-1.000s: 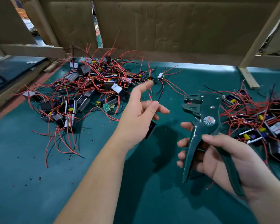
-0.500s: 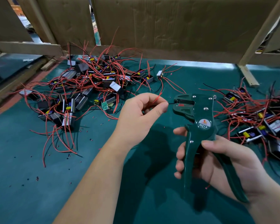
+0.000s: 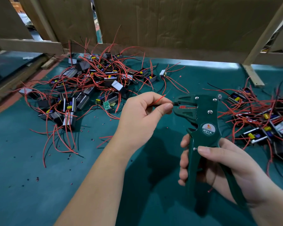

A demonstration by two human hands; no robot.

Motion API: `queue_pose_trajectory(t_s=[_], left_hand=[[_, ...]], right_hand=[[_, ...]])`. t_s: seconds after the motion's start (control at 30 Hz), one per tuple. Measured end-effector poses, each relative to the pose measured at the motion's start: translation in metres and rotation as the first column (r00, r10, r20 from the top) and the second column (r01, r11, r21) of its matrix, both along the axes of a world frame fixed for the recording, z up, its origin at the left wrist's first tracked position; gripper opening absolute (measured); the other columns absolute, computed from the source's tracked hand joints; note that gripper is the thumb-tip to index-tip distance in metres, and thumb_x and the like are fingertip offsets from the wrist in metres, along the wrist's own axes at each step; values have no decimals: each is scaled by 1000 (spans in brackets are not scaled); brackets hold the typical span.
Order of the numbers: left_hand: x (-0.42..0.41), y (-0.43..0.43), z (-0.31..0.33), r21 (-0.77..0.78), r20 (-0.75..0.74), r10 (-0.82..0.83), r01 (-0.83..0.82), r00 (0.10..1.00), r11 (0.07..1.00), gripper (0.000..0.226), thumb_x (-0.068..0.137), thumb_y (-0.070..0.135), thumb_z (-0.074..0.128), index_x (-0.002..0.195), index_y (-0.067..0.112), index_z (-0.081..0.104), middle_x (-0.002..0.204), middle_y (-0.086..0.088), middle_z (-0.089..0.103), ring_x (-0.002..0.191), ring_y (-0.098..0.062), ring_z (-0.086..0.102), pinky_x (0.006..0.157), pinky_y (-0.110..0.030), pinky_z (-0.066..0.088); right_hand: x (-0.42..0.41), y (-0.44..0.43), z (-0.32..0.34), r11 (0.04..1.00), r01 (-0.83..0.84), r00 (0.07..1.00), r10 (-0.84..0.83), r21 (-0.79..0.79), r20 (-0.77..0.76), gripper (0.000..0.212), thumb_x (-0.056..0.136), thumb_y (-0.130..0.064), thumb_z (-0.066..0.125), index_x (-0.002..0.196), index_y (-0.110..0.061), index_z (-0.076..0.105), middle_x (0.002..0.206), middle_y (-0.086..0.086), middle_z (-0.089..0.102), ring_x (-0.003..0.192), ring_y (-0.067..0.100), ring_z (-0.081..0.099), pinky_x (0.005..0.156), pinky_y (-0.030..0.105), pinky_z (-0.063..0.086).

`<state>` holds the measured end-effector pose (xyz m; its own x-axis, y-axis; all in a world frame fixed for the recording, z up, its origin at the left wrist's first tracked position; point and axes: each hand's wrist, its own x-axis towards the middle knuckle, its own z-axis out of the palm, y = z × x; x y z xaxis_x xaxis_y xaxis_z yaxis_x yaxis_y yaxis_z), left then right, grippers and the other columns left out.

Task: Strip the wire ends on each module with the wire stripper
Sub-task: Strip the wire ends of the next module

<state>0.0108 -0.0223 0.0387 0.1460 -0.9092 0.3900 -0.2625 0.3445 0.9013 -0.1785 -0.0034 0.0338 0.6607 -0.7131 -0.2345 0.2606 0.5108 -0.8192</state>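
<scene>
Green table [image 3: 31, 193], cardboard wall [image 3: 170, 22] at twelve. I see left hand [image 3: 137, 116] pinching wires [image 3: 159, 97], right hand [image 3: 227, 167] fingers [image 3: 184, 160] clamped round wire stripper [image 3: 203, 115].

So the big tangled heap of small boxy modules with red and black leads [image 3: 91, 82] sits on the back-left part of the green felt surface [image 3: 39, 201]. A second heap of the same modules [image 3: 265, 121] is over at the right edge. Between them and nearer the front, the left hand [image 3: 142, 115] pinches a thin black wire [image 3: 153, 105]. Its tip sits in the jaws of the dark green metal wire stripper [image 3: 203, 121], held upright by the right hand [image 3: 219, 165] just to the right. Tiny insulation scraps [image 3: 38, 178] dot the surface front-left. Brown cardboard sheets [image 3: 170, 22] and a pale wooden rail [image 3: 28, 45] stand behind everything.
</scene>
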Motion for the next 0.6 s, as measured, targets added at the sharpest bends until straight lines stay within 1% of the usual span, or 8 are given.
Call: queue_pose_trajectory(t_s=[0.13,0.2,0.3,0.4,0.5,0.53,0.57,0.6], left_hand=[[1,0,-2,-17,-3,4,-4,1000,1000,14,78,20,66,74,33,65,66,17,68,66,-15,63,68,-29,52],[2,0,-2,-18,-6,-2,2,1000,1000,14,78,19,67,73,33,65,66,17,69,66,-13,64,69,-27,52],[1,0,-2,-24,-12,-17,17,1000,1000,16,78,17,67,74,32,65,66,16,69,67,-3,63,69,-20,52],[1,1,-3,-18,9,-5,6,1000,1000,19,80,13,68,74,32,65,65,16,68,68,-8,64,70,-26,53],[1,2,-2,-10,27,1,-1,1000,1000,18,86,11,66,77,27,67,68,12,69,65,-23,63,65,-33,51],[2,2,-1,1,24,-15,15,1000,1000,16,90,11,63,81,22,69,72,10,70,62,-16,61,60,-28,49],[2,2,-1,17,31,-33,33,999,999,17,95,12,57,88,17,71,77,10,71,61,-3,60,60,-17,44],[3,3,0,35,54,-44,42,998,999,20,98,13,52,96,13,72,83,8,71,66,5,59,65,-9,41]], right_hand=[[-1,0,0,1000,-19,1000,19,-7,6,51,54,-28,89,94,-5,68,74,25,61,61,37,62,62,49,53],[-1,1,0,1000,-12,1000,12,-6,2,51,54,-29,89,93,-5,67,72,24,60,60,37,61,61,48,53],[-1,1,0,1000,0,1000,0,16,-3,51,52,-29,90,91,-6,67,71,24,59,57,36,61,59,47,53],[-1,2,0,1000,1,1000,-1,31,-10,51,51,-29,91,90,-6,67,70,23,59,56,36,61,58,46,53],[1,3,0,999,19,1000,-18,31,-20,52,50,-34,91,86,-7,67,68,22,58,54,34,59,55,45,52],[3,5,0,999,35,999,-34,36,-26,52,50,-37,91,85,-8,66,67,21,57,53,34,59,55,45,52],[4,6,0,997,58,998,-57,46,-36,53,50,-40,90,83,-8,65,67,21,57,52,33,58,54,44,52],[6,7,0,994,85,995,-82,61,-51,52,51,-42,89,82,-9,64,66,20,56,51,32,57,53,43,51]])
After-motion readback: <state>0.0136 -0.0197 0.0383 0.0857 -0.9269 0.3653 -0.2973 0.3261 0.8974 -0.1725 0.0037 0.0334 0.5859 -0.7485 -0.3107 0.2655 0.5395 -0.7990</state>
